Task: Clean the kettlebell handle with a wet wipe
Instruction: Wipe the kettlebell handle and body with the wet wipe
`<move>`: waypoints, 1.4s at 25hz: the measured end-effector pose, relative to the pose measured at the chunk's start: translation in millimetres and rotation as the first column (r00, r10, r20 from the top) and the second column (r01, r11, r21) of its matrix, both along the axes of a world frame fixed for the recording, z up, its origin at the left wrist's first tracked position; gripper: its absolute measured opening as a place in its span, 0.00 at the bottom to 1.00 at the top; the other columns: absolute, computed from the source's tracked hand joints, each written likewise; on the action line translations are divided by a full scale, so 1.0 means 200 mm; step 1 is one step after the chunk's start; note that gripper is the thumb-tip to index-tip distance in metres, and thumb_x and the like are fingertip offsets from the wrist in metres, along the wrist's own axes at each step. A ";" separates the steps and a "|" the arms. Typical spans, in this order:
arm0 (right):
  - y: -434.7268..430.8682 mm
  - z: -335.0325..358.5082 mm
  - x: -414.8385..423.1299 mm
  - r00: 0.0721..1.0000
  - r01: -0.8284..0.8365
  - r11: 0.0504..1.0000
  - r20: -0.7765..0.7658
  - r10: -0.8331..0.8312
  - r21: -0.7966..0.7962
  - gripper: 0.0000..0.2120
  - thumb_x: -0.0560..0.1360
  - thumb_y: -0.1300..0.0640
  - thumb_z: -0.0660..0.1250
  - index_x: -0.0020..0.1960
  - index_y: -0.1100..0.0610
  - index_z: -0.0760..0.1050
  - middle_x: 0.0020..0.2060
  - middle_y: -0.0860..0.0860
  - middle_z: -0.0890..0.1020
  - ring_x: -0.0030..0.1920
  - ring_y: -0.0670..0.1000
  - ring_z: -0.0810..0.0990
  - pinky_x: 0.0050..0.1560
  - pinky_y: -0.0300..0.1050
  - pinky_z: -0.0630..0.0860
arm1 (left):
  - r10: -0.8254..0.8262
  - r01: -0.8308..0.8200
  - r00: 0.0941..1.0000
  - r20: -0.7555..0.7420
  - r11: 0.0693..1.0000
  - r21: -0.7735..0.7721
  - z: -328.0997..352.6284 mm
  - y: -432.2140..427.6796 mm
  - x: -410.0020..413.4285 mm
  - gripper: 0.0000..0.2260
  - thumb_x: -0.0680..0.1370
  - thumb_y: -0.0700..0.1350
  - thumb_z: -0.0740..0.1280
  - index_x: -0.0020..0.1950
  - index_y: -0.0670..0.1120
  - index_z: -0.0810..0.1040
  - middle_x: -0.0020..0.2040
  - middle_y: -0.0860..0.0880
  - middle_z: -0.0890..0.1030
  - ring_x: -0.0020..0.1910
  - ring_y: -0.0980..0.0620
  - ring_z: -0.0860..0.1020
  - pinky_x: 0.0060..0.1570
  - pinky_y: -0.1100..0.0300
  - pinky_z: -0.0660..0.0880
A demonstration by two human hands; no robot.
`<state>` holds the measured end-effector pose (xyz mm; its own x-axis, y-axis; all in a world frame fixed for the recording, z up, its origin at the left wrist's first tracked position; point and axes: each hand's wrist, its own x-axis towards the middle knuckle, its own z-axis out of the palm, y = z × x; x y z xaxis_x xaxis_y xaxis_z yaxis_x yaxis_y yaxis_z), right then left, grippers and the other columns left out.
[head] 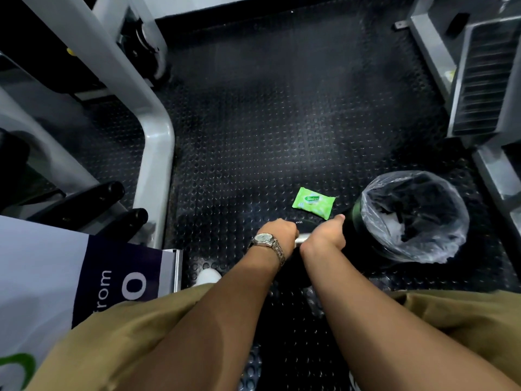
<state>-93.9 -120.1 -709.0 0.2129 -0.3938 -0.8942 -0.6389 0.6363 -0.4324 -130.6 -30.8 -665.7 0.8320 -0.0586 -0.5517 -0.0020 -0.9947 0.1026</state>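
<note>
Black rubber with raised round studs covers the floor (pixel 253 136), dull and grippy-looking, running as a strip between grey painted steel machine frames (pixel 158 153) at its left and right edges. Near the middle of that strip, close to the person, stands the kettlebell (pixel 310 222). Its dark body is mostly hidden, and only a short length of the smooth, silvery kettlebell handle (pixel 301 237) shows between the two hands.

The left hand (pixel 277 234), with a metal-link watch (pixel 265 239) on its wrist, and the right hand (pixel 328 234) both grip that bar side by side. Their fingers are curled round it and out of sight beneath the knuckles, with the right thumb stretched out along the far side.

No wipe shows in either hand, though one tucked under a palm could not be seen. The wet wipe pack (pixel 314 202), a soft, glossy green pouch, lies flat on the floor just beyond the hands, apart from them; whether it has been opened I cannot tell. Just to its right, a round bin (pixel 366 193) lined with crinkled clear plastic holds dark and pale scraps.

Judging by this, the handle has probably not yet been wiped. Drawing a wipe, rubbing the bar and binning the wipe all seem to remain.
</note>
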 end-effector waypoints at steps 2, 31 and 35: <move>-0.02 -0.03 0.00 1.000 -0.014 1.000 0.009 0.014 0.004 0.34 0.64 0.29 0.66 0.57 0.54 0.80 0.48 0.53 0.84 0.45 0.61 0.84 0.50 0.59 0.83 | -0.013 0.013 1.000 -0.008 1.000 0.011 0.00 0.00 0.00 0.11 0.80 0.45 0.67 0.61 0.48 0.83 0.56 0.42 0.83 0.54 0.38 0.82 0.53 0.52 0.77; 0.06 0.03 -0.02 0.997 0.077 0.997 0.010 -0.077 0.011 0.29 0.68 0.37 0.70 0.59 0.57 0.77 0.51 0.54 0.82 0.41 0.58 0.83 0.37 0.51 0.81 | 0.090 -0.090 0.996 -0.014 0.995 -0.047 -0.03 0.00 0.02 0.12 0.82 0.45 0.64 0.61 0.48 0.84 0.57 0.41 0.83 0.56 0.37 0.82 0.55 0.53 0.77; 0.06 0.00 -0.02 1.000 0.021 1.000 -0.012 -0.021 -0.013 0.42 0.63 0.32 0.70 0.69 0.56 0.69 0.63 0.55 0.78 0.51 0.61 0.83 0.50 0.61 0.83 | 0.066 -0.067 0.997 -0.038 0.997 -0.032 -0.02 0.00 0.02 0.12 0.81 0.45 0.64 0.60 0.48 0.84 0.57 0.41 0.84 0.55 0.38 0.82 0.54 0.52 0.77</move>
